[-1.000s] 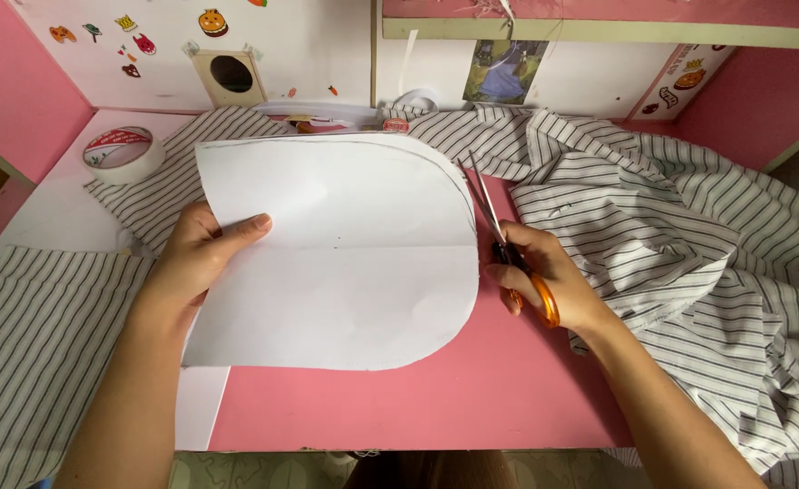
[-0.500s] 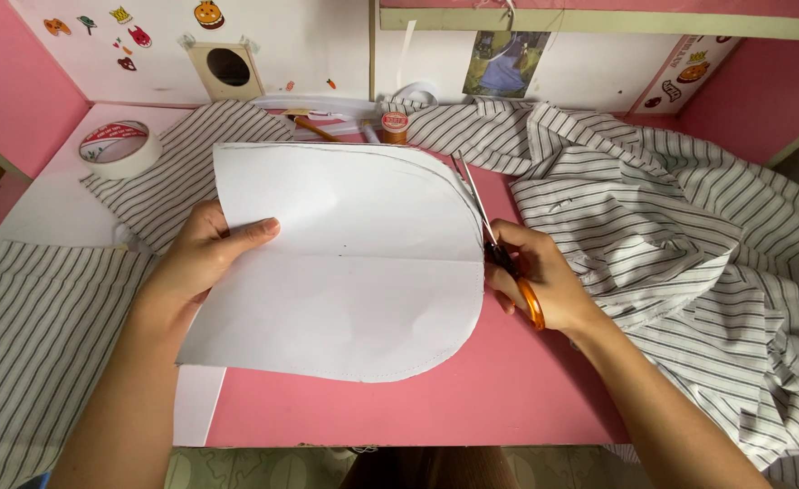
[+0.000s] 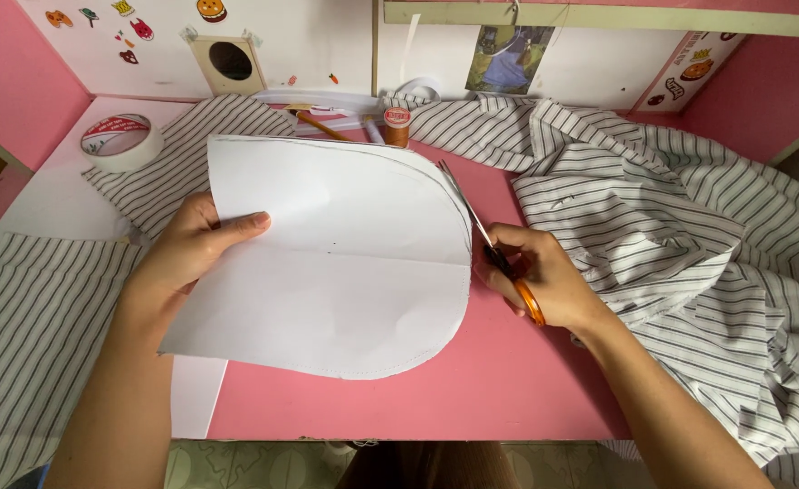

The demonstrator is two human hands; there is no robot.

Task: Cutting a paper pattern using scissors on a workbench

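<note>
The left hand [image 3: 191, 258] grips the left edge of a large white paper sheet [image 3: 336, 263], thumb pressed flat on top and the other fingers hidden beneath, so the hand is clamped on the paper. The sheet has one straight side by that hand and a long rounded outline on the right and bottom; a faint crease runs across its middle. It is held slightly above the pink bench [image 3: 472, 380], tilted toward the camera.

The right hand [image 3: 544, 281] is closed around the orange handles of a pair of scissors [image 3: 490, 249]. The blades point up and away from the person, lying along the curved right edge of the paper, with the paper's edge touching or between them; how far the blades are parted cannot be told.

Striped grey-and-white fabric [image 3: 689, 235] lies in a crumpled heap on the right of the bench, reaching under the right forearm. Another striped piece [image 3: 177, 154] lies flat behind the paper at the upper left, and a third [image 3: 28, 335] covers the bench's lower left beside the left forearm. A roll of white tape [image 3: 119, 140] sits at the far left corner, well apart from both hands. A small spool of brown thread [image 3: 397, 125] stands upright just beyond the top edge of the paper, near the back wall.
</note>
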